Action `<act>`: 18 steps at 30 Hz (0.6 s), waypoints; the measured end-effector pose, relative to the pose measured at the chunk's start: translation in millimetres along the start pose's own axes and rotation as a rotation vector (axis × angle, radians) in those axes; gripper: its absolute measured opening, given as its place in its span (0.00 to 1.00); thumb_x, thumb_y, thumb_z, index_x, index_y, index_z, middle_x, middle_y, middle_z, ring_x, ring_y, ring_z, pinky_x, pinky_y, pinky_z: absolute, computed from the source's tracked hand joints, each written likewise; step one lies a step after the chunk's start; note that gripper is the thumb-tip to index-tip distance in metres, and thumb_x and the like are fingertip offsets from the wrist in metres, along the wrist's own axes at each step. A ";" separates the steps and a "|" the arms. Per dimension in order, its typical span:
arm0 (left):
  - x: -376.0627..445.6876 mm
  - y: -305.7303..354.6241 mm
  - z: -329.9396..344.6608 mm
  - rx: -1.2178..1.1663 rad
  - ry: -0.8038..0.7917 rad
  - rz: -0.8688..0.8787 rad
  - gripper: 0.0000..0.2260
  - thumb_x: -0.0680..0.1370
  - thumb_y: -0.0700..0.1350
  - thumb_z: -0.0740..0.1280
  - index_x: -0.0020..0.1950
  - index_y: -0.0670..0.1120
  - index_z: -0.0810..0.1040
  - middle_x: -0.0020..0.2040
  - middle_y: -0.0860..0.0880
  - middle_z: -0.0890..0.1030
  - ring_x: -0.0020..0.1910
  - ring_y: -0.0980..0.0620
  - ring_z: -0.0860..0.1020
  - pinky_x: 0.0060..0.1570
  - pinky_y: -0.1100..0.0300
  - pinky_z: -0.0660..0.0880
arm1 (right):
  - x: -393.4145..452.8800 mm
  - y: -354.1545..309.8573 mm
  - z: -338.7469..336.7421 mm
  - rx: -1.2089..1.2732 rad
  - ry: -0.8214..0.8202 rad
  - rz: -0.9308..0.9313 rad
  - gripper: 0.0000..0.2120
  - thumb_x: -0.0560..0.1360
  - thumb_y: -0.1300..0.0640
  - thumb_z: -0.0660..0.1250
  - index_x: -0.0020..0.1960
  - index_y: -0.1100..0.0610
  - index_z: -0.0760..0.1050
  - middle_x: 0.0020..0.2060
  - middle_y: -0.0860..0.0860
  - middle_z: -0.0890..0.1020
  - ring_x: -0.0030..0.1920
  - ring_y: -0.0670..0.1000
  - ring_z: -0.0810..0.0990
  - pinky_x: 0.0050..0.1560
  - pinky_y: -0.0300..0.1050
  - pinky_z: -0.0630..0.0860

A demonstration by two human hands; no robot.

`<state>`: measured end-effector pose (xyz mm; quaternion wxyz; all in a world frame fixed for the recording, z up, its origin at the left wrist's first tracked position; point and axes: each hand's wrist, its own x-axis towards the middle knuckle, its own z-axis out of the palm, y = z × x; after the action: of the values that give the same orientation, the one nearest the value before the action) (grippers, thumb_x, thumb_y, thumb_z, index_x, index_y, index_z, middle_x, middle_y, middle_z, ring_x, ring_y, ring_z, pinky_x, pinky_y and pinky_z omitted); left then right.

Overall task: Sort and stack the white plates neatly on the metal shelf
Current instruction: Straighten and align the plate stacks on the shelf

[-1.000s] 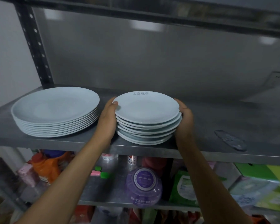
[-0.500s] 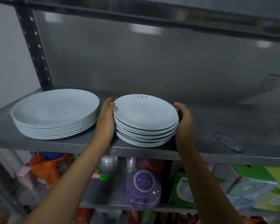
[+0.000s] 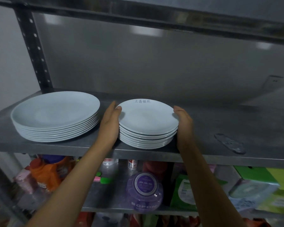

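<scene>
A stack of small white plates (image 3: 147,126) sits near the front edge of the metal shelf (image 3: 203,128), a little right of the frame's centre. Its top plate carries faint printed characters along the far rim. The left hand (image 3: 111,123) lies flat against the stack's left side, fingers (image 3: 117,109) straight and pointing away from the camera, the thumb tip resting on the top plate's rim. The right hand (image 3: 184,123) presses the opposite side in the same way, palm to the plate edges, its fingers extended rather than curled under. Together the two hands clasp the stack between them; whether it rests fully on the shelf or is raised a hair is hard to tell from this angle.

To the left of the frame, just beside the left hand but apart from it, stands a stack of large white plates (image 3: 56,117), neatly aligned. A grey smudge or patch (image 3: 229,143) marks the shelf at the right. On the lower shelf, partly blurred, are an orange bottle (image 3: 47,172), a purple round container (image 3: 144,192) and green packages (image 3: 259,189).
</scene>
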<state>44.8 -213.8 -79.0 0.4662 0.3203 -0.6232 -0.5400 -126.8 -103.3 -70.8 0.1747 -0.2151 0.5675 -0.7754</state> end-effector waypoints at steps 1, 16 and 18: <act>-0.5 0.5 -0.4 -0.003 -0.010 0.006 0.20 0.81 0.51 0.57 0.74 0.53 0.64 0.70 0.59 0.67 0.66 0.60 0.65 0.64 0.61 0.59 | 0.7 -0.1 -0.4 -0.003 -0.001 0.006 0.14 0.74 0.60 0.63 0.59 0.56 0.78 0.53 0.51 0.81 0.55 0.51 0.79 0.52 0.41 0.75; -2.3 4.0 -4.5 -0.041 -0.055 -0.067 0.18 0.80 0.48 0.60 0.70 0.54 0.68 0.62 0.56 0.74 0.60 0.55 0.74 0.55 0.60 0.68 | -3.1 -2.1 2.2 -0.077 -0.134 0.082 0.26 0.72 0.72 0.59 0.67 0.57 0.72 0.58 0.55 0.79 0.56 0.55 0.79 0.54 0.45 0.76; -2.2 3.5 -5.5 -0.042 -0.077 -0.081 0.18 0.78 0.46 0.61 0.68 0.54 0.69 0.60 0.52 0.78 0.57 0.53 0.76 0.53 0.57 0.72 | -2.5 -1.6 1.6 -0.070 -0.129 0.075 0.26 0.71 0.72 0.59 0.67 0.57 0.73 0.58 0.56 0.79 0.56 0.55 0.79 0.53 0.45 0.77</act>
<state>51.0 -213.2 -76.2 0.4265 0.3144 -0.6157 -0.5832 -123.9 -102.9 -69.2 0.2323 -0.2492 0.5896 -0.7323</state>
